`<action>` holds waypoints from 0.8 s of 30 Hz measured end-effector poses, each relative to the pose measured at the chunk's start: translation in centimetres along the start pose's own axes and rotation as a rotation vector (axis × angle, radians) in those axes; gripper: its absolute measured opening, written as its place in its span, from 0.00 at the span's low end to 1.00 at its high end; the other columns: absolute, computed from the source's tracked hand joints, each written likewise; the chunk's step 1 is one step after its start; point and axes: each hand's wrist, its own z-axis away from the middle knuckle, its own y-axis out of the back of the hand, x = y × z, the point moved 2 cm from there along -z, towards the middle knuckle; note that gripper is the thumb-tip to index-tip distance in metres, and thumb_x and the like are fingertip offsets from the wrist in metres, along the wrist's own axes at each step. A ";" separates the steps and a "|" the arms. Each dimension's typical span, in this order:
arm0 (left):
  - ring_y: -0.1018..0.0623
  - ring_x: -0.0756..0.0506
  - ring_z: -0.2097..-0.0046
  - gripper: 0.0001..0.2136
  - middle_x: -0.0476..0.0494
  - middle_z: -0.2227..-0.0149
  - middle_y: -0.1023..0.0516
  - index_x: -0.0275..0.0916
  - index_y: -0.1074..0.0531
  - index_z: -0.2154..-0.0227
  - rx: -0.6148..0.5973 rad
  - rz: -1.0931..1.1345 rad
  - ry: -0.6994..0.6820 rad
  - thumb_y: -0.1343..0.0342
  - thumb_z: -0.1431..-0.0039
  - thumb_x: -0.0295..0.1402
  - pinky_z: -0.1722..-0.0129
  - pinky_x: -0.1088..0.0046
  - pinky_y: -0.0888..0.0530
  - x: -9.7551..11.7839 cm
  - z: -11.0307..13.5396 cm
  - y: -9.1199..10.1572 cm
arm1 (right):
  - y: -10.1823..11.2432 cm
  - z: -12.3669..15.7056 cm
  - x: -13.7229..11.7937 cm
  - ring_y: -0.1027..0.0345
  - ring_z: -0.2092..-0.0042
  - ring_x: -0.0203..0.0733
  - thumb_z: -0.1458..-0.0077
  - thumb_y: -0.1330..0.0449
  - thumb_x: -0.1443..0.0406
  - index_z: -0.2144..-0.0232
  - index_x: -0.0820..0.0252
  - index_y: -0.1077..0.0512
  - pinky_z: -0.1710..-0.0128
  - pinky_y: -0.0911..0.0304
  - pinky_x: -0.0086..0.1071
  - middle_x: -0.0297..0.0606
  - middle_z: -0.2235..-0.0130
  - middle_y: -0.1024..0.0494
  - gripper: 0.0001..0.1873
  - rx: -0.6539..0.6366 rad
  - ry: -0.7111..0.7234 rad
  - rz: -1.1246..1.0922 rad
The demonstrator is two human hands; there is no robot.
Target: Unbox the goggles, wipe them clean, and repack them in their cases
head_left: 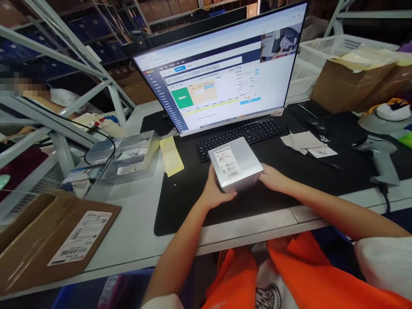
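Box: a small silver box [236, 165] with a white label on its top face, held tilted just above the mat [180, 201], near its middle and close in front of the keyboard [238, 137].
Left hand: the left hand [215, 191] grips the box's near-left corner, thumb across the near face.
Right hand: the right hand [273, 178] presses against the box's right side; its fingertips are hidden behind the box.
Box relative to hands: clamped between both, with the hands at opposite sides and the labelled top uncovered.
Far edge: the box's far corner overlaps the keyboard's near edge in this view; whether they touch cannot be told.
Open room, near: bare mat lies below and to the left of the hands, out to the table [135, 240] edge.
Open room, right: bare mat runs between the right hand and the scanner [380, 156], which stands well apart.
Left bounds: a yellow slip [171, 156] lies on the mat's left edge; a metal tray [131, 161] sits just beyond it.
Right bounds: loose papers [307, 143] lie beside the keyboard's right end.
Rear bound: the monitor [222, 68] stands behind the keyboard.
Near-left corner: a labelled carton [48, 240] rests on the table, well apart from the box.
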 end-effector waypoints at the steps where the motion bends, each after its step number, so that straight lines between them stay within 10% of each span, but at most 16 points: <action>1: 0.36 0.25 0.31 0.56 0.32 0.36 0.30 0.44 0.34 0.36 -0.029 -0.044 -0.045 0.20 0.77 0.27 0.30 0.43 0.40 0.1 -0.4 0.0 | 1.3 -0.1 0.1 0.28 0.51 0.52 0.40 0.43 0.52 0.61 0.58 0.20 0.44 0.36 0.46 0.45 0.56 0.21 0.19 0.050 0.060 0.113; 5: 0.33 0.25 0.33 0.56 0.29 0.35 0.31 0.44 0.39 0.33 -0.211 -0.184 -0.085 0.20 0.70 0.31 0.34 0.43 0.35 -0.2 -1.5 0.6 | 8.7 -0.3 1.7 0.28 0.48 0.51 0.38 0.43 0.53 0.55 0.58 0.20 0.44 0.35 0.44 0.45 0.51 0.21 0.20 0.295 0.083 0.349; 13: 0.28 0.25 0.36 0.42 0.35 0.55 0.18 0.42 0.25 0.47 -0.230 -0.276 0.038 0.20 0.72 0.29 0.30 0.42 0.43 -1.5 -2.4 2.9 | 26.6 -3.6 8.6 0.29 0.46 0.57 0.38 0.44 0.60 0.52 0.71 0.21 0.43 0.37 0.45 0.59 0.48 0.22 0.22 0.677 -0.319 0.784; 19: 0.28 0.25 0.36 0.42 0.34 0.55 0.17 0.42 0.25 0.45 -0.270 -0.235 0.013 0.20 0.71 0.31 0.31 0.40 0.42 -1.6 -2.5 3.1 | 28.2 -7.1 13.3 0.39 0.37 0.57 0.41 0.40 0.61 0.37 0.71 0.32 0.37 0.44 0.43 0.59 0.33 0.38 0.33 0.541 -0.234 0.858; 24: 0.35 0.26 0.31 0.51 0.30 0.37 0.27 0.44 0.35 0.34 -0.430 -0.222 -0.026 0.21 0.64 0.40 0.30 0.43 0.42 -0.3 -2.3 2.9 | 27.1 -7.0 15.0 0.41 0.38 0.59 0.40 0.43 0.61 0.36 0.67 0.32 0.42 0.44 0.44 0.58 0.32 0.40 0.31 0.678 -0.164 0.841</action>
